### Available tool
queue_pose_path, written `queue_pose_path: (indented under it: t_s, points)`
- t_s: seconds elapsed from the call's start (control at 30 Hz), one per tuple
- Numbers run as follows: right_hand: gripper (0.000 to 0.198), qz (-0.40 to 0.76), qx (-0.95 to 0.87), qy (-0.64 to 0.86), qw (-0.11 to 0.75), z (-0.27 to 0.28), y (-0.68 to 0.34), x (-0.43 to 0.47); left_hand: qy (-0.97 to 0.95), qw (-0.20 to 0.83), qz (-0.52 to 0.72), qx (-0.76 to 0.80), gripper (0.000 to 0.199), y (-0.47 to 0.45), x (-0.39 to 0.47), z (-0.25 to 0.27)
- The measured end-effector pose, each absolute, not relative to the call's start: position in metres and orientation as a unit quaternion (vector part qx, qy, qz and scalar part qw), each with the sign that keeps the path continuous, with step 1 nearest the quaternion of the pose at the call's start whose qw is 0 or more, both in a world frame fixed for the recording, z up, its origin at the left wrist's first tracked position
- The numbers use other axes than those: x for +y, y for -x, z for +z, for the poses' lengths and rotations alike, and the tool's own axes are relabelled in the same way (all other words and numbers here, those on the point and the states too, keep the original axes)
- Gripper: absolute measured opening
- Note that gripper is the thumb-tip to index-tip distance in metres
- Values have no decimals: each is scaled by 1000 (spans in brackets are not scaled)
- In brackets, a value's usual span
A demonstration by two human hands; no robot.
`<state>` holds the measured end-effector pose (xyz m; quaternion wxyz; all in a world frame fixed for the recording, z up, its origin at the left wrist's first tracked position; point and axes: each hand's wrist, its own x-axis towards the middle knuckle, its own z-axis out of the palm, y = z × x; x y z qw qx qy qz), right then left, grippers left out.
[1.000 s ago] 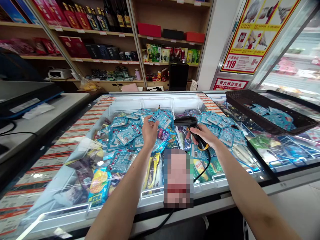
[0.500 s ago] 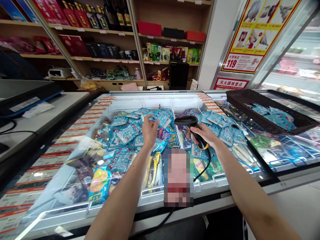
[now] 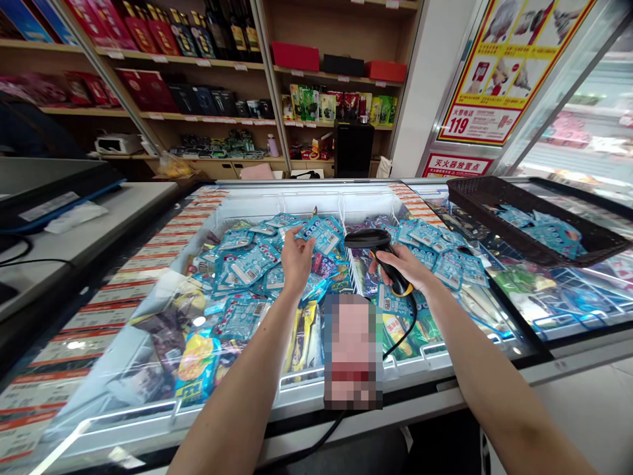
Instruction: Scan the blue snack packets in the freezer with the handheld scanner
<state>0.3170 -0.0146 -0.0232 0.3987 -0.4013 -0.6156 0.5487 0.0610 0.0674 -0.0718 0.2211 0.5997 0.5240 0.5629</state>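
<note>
My right hand (image 3: 403, 264) is wrapped round the grip of a black barcode scanner (image 3: 368, 239) with a yellow trim. Its head points left, toward my other hand, and a black cable hangs from the handle. My left hand (image 3: 297, 254) pinches a blue packet (image 3: 324, 235), whose white barcode patch faces up. The fingertips are partly hidden behind the hand. Around and below it, similar blue packets (image 3: 254, 264) lie in a loose heap on the glass top of a chest freezer. More blue packets (image 3: 448, 267) are spread to the right of the scanner.
Through the glass of the freezer (image 3: 232, 429) show bagged ice creams and white wire dividers. A brown basket (image 3: 539, 244) holding blue packets stands on the right. At left is a counter (image 3: 133, 204) with a dark device. Shelves (image 3: 198, 59) line the back. A blurred patch covers the front middle.
</note>
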Motion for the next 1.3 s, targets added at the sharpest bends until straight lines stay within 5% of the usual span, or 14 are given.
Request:
queue_pose_path:
  t_s: [0.97,1.3]
  points:
    - [34,536,-611,407,416,-21,-316,-16,-597,223,574,514,45,-61,66,-70]
    - [42,515,-526,451,505,-15,-345,-11,-611,56,534,582,43,-35,66,-53]
